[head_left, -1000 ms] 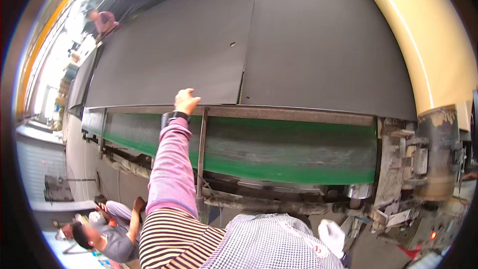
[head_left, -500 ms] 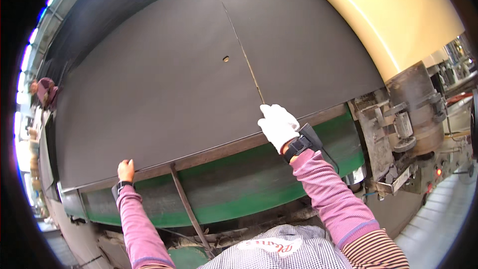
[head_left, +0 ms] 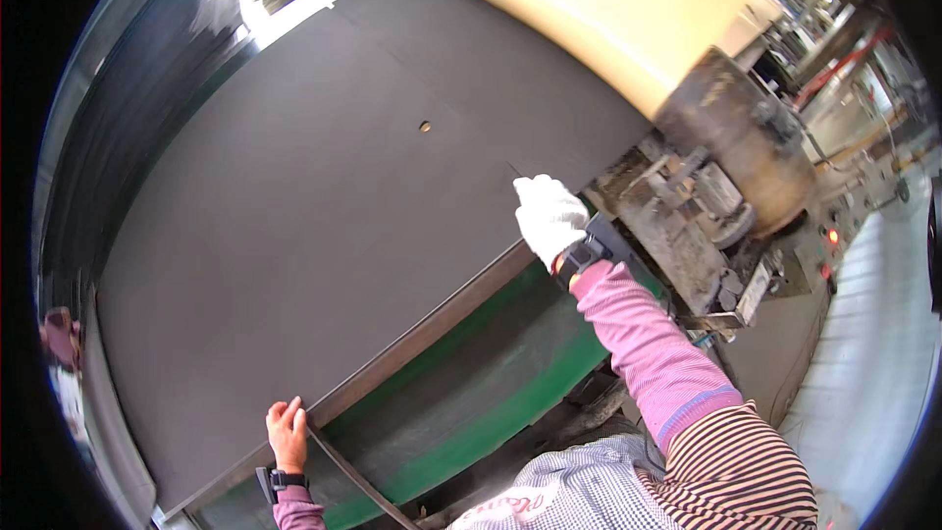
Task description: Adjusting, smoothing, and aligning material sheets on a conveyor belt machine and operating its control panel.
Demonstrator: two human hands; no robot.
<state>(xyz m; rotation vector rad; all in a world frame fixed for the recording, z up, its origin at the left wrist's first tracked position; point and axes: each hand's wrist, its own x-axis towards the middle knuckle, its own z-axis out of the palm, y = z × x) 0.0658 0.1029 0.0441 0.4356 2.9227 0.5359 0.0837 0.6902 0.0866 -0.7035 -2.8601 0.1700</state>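
A broad dark grey sheet (head_left: 294,226) covers the surface ahead of me, with a small round hole left of my right hand. My left hand (head_left: 287,435) is bare, with a black wristband; its fingers lie slightly apart on the sheet's near edge. My right hand (head_left: 549,219), in a white glove, rests on the sheet near its right end with fingers curled together. A short dark line runs from its fingertips; whatever the fingers hold is hidden. Toward the far side a faint seam (head_left: 388,49) shows in the sheet.
Below the near edge runs a brown bar (head_left: 422,334) over a green and black curved belt (head_left: 471,412). A large cream roll (head_left: 589,0) lies at the far right, beside a worn metal roller end (head_left: 736,147). A reddish light (head_left: 833,236) glows at the right.
The long gap ahead of my right hand now shows only as a short line and a faint seam. My left hand has loosened from a fist. The view has turned.
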